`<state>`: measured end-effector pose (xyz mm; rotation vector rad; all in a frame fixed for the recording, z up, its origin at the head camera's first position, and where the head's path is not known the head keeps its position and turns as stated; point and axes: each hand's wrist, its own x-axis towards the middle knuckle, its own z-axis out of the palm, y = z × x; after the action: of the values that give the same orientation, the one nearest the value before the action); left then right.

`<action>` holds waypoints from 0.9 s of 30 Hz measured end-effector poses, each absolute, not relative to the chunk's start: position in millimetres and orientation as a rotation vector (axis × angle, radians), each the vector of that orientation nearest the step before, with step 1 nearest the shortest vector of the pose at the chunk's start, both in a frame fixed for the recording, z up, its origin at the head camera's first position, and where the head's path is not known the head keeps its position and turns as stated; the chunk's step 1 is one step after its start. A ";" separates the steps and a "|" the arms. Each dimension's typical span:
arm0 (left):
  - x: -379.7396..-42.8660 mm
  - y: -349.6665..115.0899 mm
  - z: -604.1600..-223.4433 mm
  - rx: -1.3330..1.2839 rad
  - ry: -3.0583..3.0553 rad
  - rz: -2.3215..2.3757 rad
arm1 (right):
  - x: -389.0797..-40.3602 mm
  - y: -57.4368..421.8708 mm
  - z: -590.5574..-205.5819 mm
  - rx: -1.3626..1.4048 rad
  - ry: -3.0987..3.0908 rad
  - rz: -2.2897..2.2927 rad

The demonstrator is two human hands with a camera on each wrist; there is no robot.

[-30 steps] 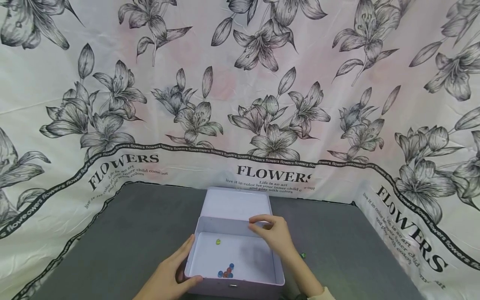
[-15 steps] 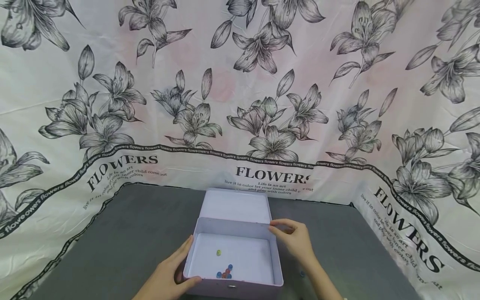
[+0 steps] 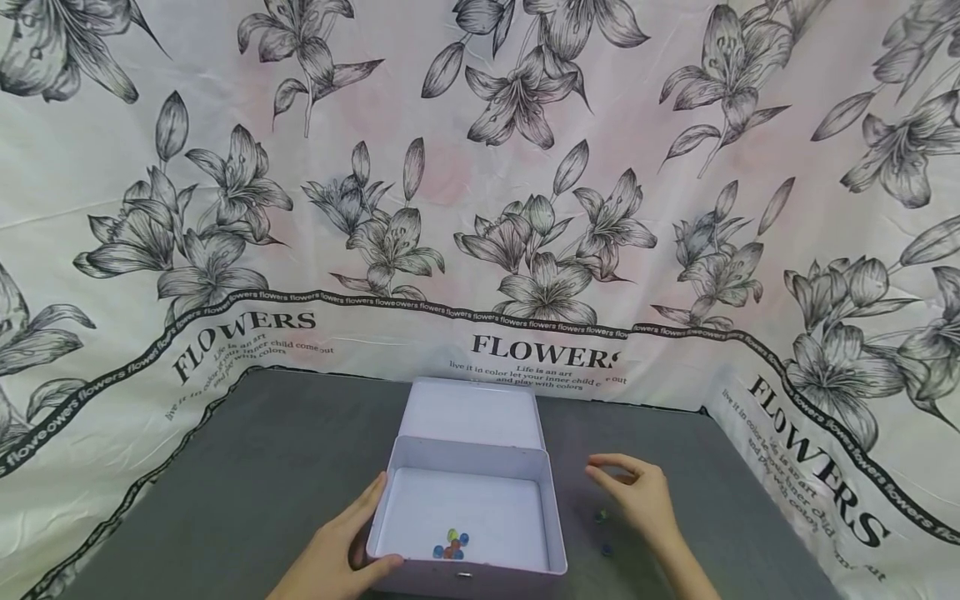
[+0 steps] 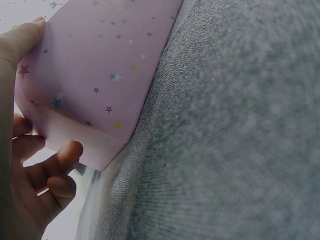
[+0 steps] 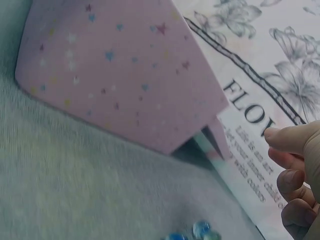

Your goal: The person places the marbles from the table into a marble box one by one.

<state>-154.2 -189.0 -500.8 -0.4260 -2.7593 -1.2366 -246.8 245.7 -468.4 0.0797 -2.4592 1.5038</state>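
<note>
A pink box with a pale inside stands on the table, its small stars visible in both wrist views. My left hand grips the box's front left corner, thumb at the front rim and fingers along the side. Inside, near the front wall, several marbles lie bunched: blue, red and a yellow-green marble. My right hand is over the table right of the box, fingers loosely bent and no object visible between them. Beside it lie a green marble and a blue marble; the right wrist view shows glassy marbles too.
The box's lid is folded back behind it, towards the wall. A grey cloth covers the table. White flower-printed fabric encloses the back and both sides.
My right hand has moved from over the box to the table on its right. The yellow-green marble has rolled forward to the other marbles. My left hand has stayed on the box.
</note>
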 end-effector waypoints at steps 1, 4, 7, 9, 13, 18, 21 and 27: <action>-154.1 -189.0 -500.4 -0.426 -2.760 -1.241 | -245.7 249.2 -468.7 0.063 -2.469 1.490; -153.6 -188.8 -499.8 -0.443 -2.756 -1.231 | -243.1 258.6 -470.7 0.011 -2.494 1.462; -153.4 -188.5 -500.2 -0.459 -2.743 -1.219 | -241.3 266.3 -474.5 -0.020 -2.512 1.443; -153.6 -188.5 -501.0 -0.456 -2.739 -1.229 | -240.2 270.6 -477.9 -0.032 -2.517 1.442; -154.4 -188.6 -502.0 -0.446 -2.739 -1.243 | -237.7 277.6 -485.7 -0.048 -2.538 1.429; -155.1 -188.5 -502.0 -0.422 -2.763 -1.265 | -232.3 283.8 -497.6 -0.060 -2.612 1.391; -155.0 -188.9 -501.8 -0.415 -2.773 -1.263 | -229.0 284.2 -505.4 -0.052 -2.649 1.377; -155.8 -189.1 -501.8 -0.417 -2.773 -1.259 | -222.3 282.2 -511.1 -0.026 -2.677 1.350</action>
<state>-155.8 -189.1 -501.8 -0.4166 -2.7728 -1.2587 -222.3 282.2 -511.1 -0.0259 -2.6770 1.3503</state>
